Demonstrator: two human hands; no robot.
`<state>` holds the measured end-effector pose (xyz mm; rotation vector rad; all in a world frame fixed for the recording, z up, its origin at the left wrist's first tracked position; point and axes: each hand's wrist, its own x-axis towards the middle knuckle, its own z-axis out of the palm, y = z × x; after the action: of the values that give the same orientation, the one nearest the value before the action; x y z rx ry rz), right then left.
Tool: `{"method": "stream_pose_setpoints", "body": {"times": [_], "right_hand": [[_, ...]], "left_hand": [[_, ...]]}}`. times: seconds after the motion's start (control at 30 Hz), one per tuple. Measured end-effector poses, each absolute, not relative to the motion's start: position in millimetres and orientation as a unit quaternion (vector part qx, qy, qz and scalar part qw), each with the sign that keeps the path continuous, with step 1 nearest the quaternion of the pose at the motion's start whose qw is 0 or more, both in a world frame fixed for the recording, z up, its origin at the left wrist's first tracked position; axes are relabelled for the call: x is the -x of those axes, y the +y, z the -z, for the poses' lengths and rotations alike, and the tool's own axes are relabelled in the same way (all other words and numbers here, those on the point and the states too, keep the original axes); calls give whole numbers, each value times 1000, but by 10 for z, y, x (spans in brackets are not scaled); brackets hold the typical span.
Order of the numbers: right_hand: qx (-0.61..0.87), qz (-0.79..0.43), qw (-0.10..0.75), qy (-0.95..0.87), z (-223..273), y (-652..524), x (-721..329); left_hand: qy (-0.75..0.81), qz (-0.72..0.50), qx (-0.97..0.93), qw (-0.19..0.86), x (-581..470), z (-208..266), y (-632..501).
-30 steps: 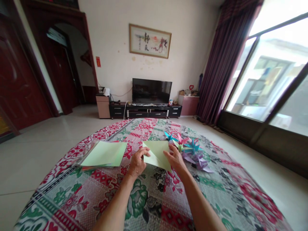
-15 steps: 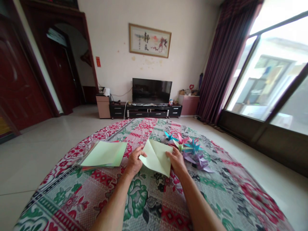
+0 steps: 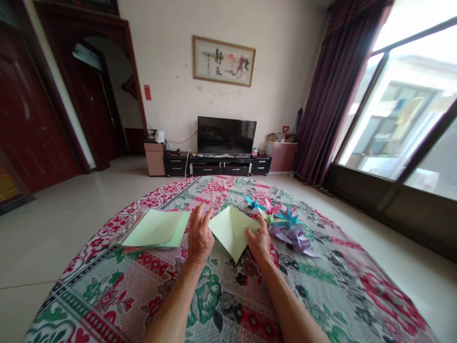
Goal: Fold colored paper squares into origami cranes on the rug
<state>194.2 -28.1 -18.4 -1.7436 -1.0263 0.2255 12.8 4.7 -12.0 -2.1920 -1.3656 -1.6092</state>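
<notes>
A pale green square sheet of paper is spread in front of me, one corner pointing toward me and a crease running down its middle. My right hand pinches its right corner, thumb on top and fingers behind. At the sheet's left corner is my left hand, fingers stretched upward and apart, holding nothing; whether it touches the paper's edge I cannot tell. A stack of coloured paper, light green on top, lies left of that hand. Several folded paper cranes in blue, pink, green and purple sit beyond my right hand.
A round table with a flowered cloth carries everything. Beyond it, a television stands on a low black cabinet against the wall. Tall windows and a purple curtain are on the right, dark red doors on the left.
My left hand has let go of the paper's left side and spread its fingers. The sheet has turned and lies flatter, with its near corner now toward me. My right hand keeps its hold.
</notes>
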Motion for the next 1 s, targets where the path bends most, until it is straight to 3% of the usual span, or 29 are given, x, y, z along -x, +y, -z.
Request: {"method": "stream_pose_setpoints", "body": {"times": [0.17, 0.37, 0.5, 0.77, 1.0], "right_hand": [[711, -107, 550, -424, 197, -274, -1929], [633, -190, 639, -394, 324, -190, -1951], [620, -214, 649, -384, 351, -179, -1932], [679, -123, 574, -441, 301, -187, -1876], [644, 78, 464, -603, 238, -315, -1751]], "left_hand": [[-345, 437, 830, -27, -295, 115, -88], [-390, 362, 847, -19, -238, 248, -51], [-389, 361, 847, -17, -185, 263, -39], [-371, 302, 878, -11, -210, 90, -170], [-409, 271, 871, 4, -239, 107, -202]]}}
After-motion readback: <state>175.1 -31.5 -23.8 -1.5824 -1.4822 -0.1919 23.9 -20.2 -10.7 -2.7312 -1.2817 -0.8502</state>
